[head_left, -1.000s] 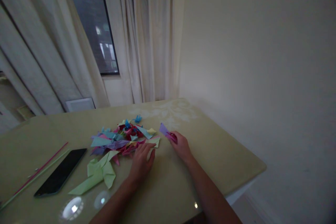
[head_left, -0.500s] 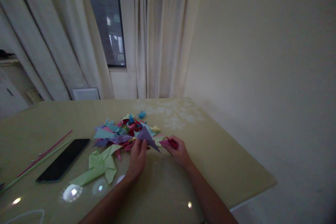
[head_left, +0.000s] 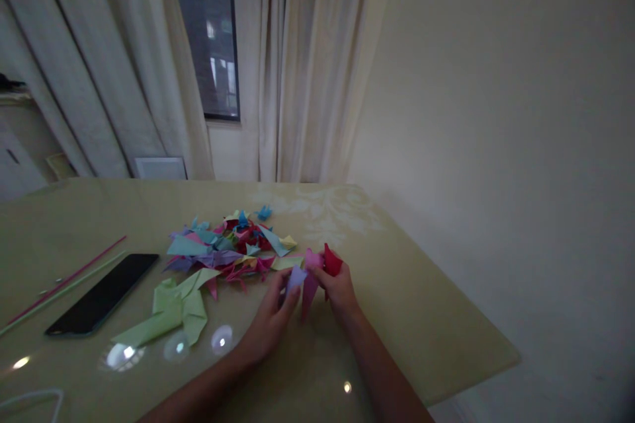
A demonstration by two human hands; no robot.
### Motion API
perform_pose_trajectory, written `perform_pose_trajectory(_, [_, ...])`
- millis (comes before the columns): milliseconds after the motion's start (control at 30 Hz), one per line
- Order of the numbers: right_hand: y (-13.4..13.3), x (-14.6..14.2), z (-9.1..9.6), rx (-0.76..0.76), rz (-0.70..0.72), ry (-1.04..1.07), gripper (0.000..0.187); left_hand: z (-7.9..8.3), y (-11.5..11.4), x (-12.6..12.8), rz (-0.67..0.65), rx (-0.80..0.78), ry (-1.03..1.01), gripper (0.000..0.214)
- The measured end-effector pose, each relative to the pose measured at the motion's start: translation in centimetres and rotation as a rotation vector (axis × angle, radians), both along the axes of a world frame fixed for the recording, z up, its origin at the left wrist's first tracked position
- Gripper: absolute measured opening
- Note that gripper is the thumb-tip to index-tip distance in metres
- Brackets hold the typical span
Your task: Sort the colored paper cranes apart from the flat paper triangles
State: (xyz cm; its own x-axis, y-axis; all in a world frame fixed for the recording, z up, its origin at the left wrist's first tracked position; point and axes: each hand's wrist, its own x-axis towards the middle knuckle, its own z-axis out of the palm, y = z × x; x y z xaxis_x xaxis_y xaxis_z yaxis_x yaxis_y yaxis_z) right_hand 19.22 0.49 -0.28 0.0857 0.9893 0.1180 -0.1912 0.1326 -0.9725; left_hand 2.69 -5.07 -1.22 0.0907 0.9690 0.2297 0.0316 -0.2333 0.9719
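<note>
My left hand [head_left: 274, 309] pinches a purple folded-paper piece [head_left: 296, 277], partly hidden by the fingers. Close beside it, my right hand [head_left: 341, 287] grips a pink paper crane [head_left: 310, 281] and a red one [head_left: 333, 260]. The pink paper touches or nearly touches the purple piece; I cannot tell which. Beyond and to the left of my hands lies a heap of colourful paper cranes [head_left: 218, 255]. A large light green paper crane [head_left: 181, 307] rests on the table left of my left forearm.
A black phone [head_left: 103, 295] lies on the glossy table [head_left: 397, 317] at the left. Past it are a pink stick [head_left: 74, 275] and a green stick [head_left: 67, 289]. A small blue paper crane [head_left: 264, 213] sits behind the heap. A wall [head_left: 496, 145] rises at the right.
My left hand has moved right with the purple paper, away from the heap. In my right hand, the pink and red cranes now show more fully, and both hands are closer together.
</note>
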Motion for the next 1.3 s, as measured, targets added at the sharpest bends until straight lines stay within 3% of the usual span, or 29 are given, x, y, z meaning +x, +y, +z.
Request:
perform_pose_trajectory(167, [-0.5, -1.4, 0.8, -0.039, 0.047, 0.029, 0.039, -0.1, 0.3, -0.9, 0.158, 0.256, 0.373, 0.050])
perform_pose_trajectory(300, [-1.2, -2.4, 1.3, -0.050, 0.165, 0.050, 0.038, -1.5, 0.9, -1.4, 0.274, 0.387, 0.629, 0.063])
perform_pose_trajectory(500, [-1.5, -2.5, 0.6, -0.102, 0.367, 0.044, 0.042, -3.5, 1.7, -1.8, 0.214, 0.495, 0.570, 0.057])
perform_pose_trajectory(600, [-1.3, -2.2, 1.0, -0.063, 0.365, 0.132, 0.045, -2.5, 1.6, -1.6, 0.134, 0.398, 0.414, 0.054])
perform_pose_trajectory(733, [-0.9, -1.9, 1.8, 0.019, 0.348, 0.296, 0.065, -0.2, 0.8, -0.8, 0.086, 0.167, 0.096, 0.034])
perform_pose_trajectory(867, [-0.9, -1.4, 2.1, 0.030, 0.304, 0.368, 0.071, 0.7, 0.6, -0.3, 0.018, -0.107, -0.279, 0.043])
perform_pose_trajectory(967, [-0.9, -1.2, 2.2, 0.063, 0.271, 0.348, 0.065, 0.2, 1.1, -0.4, 0.050, -0.144, -0.382, 0.049])
perform_pose_trajectory(1100, [-0.8, -1.2, 1.8, 0.097, 0.233, 0.233, 0.043, -0.6, 1.8, -0.7, 0.055, -0.199, -0.228, 0.058])
perform_pose_trajectory(1300, [-1.3, -1.2, 1.6, 0.100, 0.253, 0.092, 0.021, -0.4, 1.8, -0.5, -0.150, -0.379, -0.442, 0.063])
